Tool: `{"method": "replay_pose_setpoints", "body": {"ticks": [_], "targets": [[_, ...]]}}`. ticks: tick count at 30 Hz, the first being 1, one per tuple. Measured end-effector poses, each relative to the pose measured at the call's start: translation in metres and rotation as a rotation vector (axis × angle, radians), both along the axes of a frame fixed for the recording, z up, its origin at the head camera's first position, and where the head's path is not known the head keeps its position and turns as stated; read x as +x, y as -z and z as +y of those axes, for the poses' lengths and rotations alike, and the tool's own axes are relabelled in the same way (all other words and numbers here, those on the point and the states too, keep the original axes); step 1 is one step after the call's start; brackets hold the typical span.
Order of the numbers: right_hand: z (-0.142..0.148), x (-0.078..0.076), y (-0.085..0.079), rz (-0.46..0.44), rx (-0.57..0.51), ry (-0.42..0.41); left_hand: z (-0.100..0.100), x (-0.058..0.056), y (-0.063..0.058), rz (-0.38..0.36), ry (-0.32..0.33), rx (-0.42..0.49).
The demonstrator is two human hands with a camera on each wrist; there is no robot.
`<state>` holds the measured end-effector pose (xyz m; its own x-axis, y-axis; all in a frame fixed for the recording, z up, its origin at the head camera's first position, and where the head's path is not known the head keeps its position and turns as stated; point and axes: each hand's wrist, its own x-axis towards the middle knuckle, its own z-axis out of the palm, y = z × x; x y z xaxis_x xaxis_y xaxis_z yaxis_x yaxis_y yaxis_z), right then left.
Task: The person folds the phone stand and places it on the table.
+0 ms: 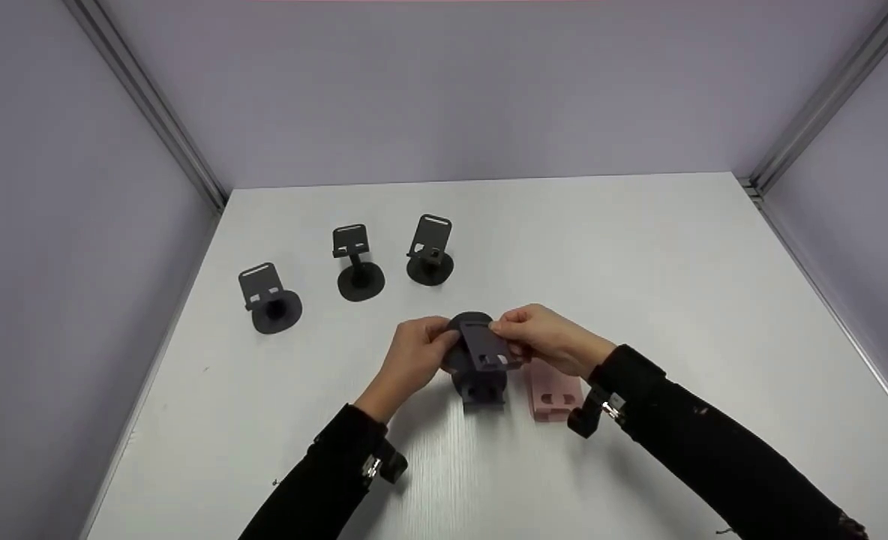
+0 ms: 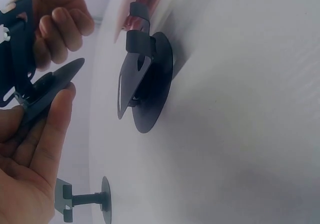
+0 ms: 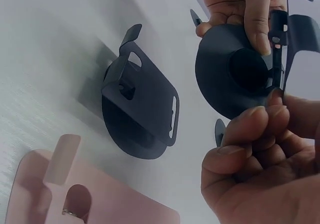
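Head view: a dark stand (image 1: 484, 345) is held above the worktop (image 1: 601, 255), roughly midway between its left and right edges. Its disc base (image 3: 217, 78) is gripped by the left hand (image 1: 418, 349); its plate's side edge is pinched by the right hand (image 1: 553, 337). Probably light, stiff and smooth, it is best steadied by the base rim, the thin plate taken by its edges.

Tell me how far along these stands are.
Seemingly done: three black round-based stands, unfolded, farther back. In progress: a dark metal-looking stand held by the left hand and right hand. Probably remaining: the folded dark stand and folded pink stand nearby.
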<state>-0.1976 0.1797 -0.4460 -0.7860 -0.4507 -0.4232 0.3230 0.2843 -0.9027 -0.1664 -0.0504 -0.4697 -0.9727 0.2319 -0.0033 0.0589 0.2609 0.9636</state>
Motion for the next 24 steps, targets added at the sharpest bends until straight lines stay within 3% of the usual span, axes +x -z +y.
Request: {"method": "replay_pose_setpoints", "body": {"ticks": [5, 10, 16, 20, 24], "targets": [[-0.001, 0.0, -0.001, 0.019, 0.024, -0.003, 0.0, 0.0, 0.0, -0.022, -0.015, 0.025], [-0.002, 0.0, -0.003, 0.066, 0.074, 0.0, -0.001, -0.001, 0.002, -0.093, -0.029, 0.088], [-0.002, -0.001, -0.01, 0.17, 0.128, 0.014, 0.0, -0.002, 0.003, -0.159, -0.056, 0.151], [0.002, -0.002, -0.017, 0.243, 0.107, 0.039, -0.001, -0.003, 0.004, -0.174, -0.052, 0.168], [0.005, 0.0, -0.024, 0.346, 0.095, 0.014, -0.003, -0.003, 0.005, -0.192, -0.064, 0.182]]}}
